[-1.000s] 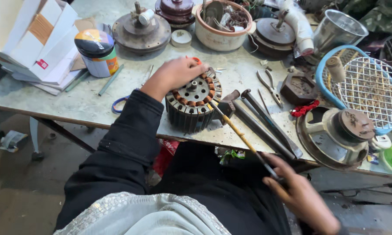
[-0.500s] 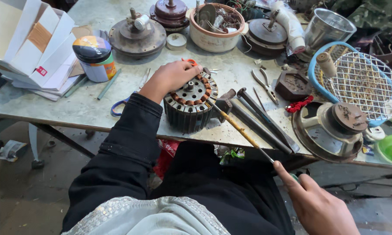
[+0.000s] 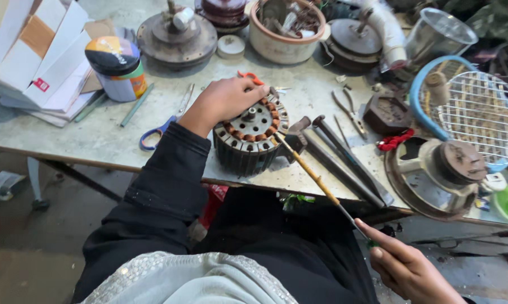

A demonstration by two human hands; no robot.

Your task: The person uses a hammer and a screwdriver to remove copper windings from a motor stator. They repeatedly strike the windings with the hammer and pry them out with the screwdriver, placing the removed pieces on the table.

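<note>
My left hand rests on top of a round motor stator with copper windings, which stands at the near edge of the workbench. The fingers curl over its far rim. My right hand, low at the bottom right and off the bench, grips the end of a long thin yellow-handled brush. The tip of the brush touches the stator's right rim.
Long metal rods, pliers and a red cord lie right of the stator. A fan motor housing and wire fan guard sit at the right. Blue-handled scissors, a tin, cardboard stand left.
The view has shifted slightly. My right hand has slid a little lower and to the right with the brush, its tip still at the stator. My left hand stays on the stator.
</note>
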